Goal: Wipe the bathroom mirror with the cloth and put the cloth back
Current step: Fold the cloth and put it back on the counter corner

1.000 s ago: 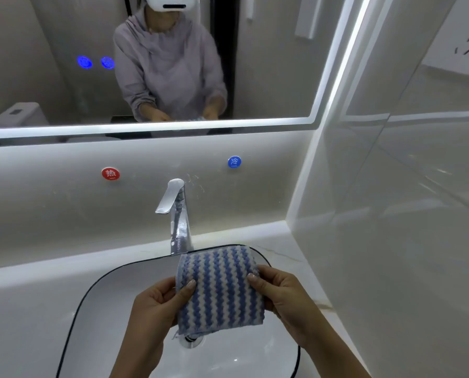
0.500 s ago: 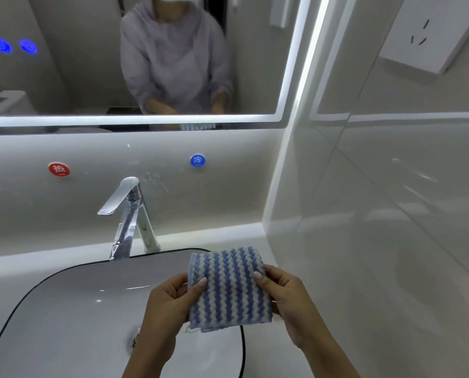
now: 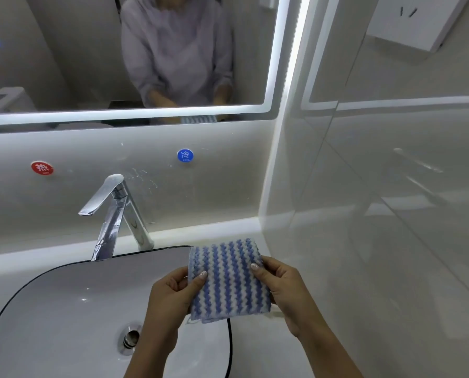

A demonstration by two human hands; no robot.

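Note:
A folded cloth [image 3: 228, 279] with blue and white zigzag stripes is held up flat over the sink's right rim. My left hand [image 3: 170, 296] pinches its left edge with thumb on top. My right hand [image 3: 285, 290] pinches its right edge the same way. The bathroom mirror [image 3: 64, 64] with a lit border fills the wall above and reflects a person in a grey hoodie holding the cloth.
A white sink [image 3: 64, 309] with a black rim and a chrome drain [image 3: 131, 338] lies below. A chrome faucet [image 3: 113, 214] stands behind it. Red [image 3: 42, 168] and blue [image 3: 185, 155] stickers mark the wall. A glossy tiled wall [image 3: 377, 214] closes the right side, with a socket [image 3: 416, 20] high up.
The view has swung right, so the faucet and sink have slid left in frame. The cloth, held in both hands, now sits over the sink's right rim instead of over the drain.

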